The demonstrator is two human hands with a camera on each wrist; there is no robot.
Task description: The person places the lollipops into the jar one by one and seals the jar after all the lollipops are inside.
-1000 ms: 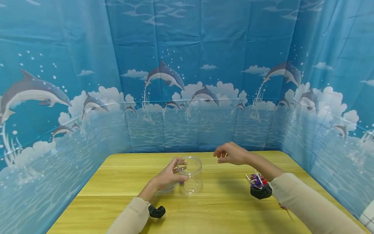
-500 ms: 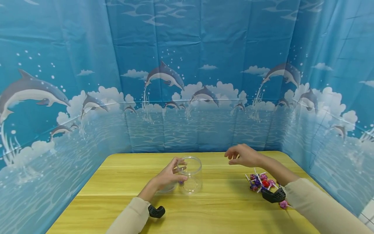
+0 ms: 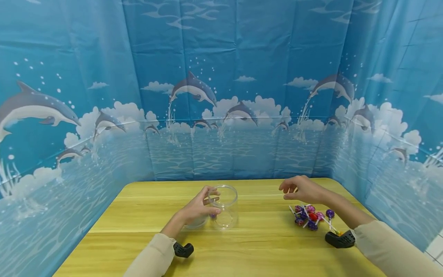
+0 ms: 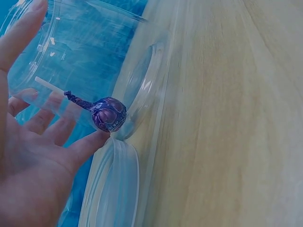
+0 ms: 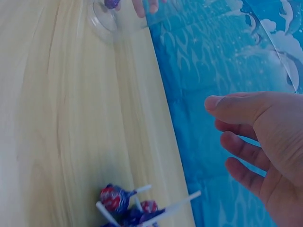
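A tall clear plastic jar [image 3: 231,209] stands uncapped on the table, and my left hand [image 3: 197,207] holds its left side, thumb in front and fingers behind. A purple-wrapped lollipop [image 4: 109,114] shows low inside the jar, its white stick slanting up. Beside the jar, partly under the left hand, lies a clear round lid [image 4: 124,184]. My right hand [image 3: 304,189] hovers with loosely curled fingers and nothing in them. Below it lies a pile of lollipops [image 3: 312,216] in purple, pink and red wrappers, several sticks pointing out.
Right of the pile lie a purple lollipop [image 3: 330,213] and a yellow one [image 3: 340,233], close to the right wrist's black camera mount [image 3: 340,239]. The yellow wood-grain table [image 3: 221,254] ends at a blue dolphin-print curtain [image 3: 242,154].
My right hand has moved right, away from the jar, until over the lollipop pile, uncovering more of it. The left hand and the jar stay in place.
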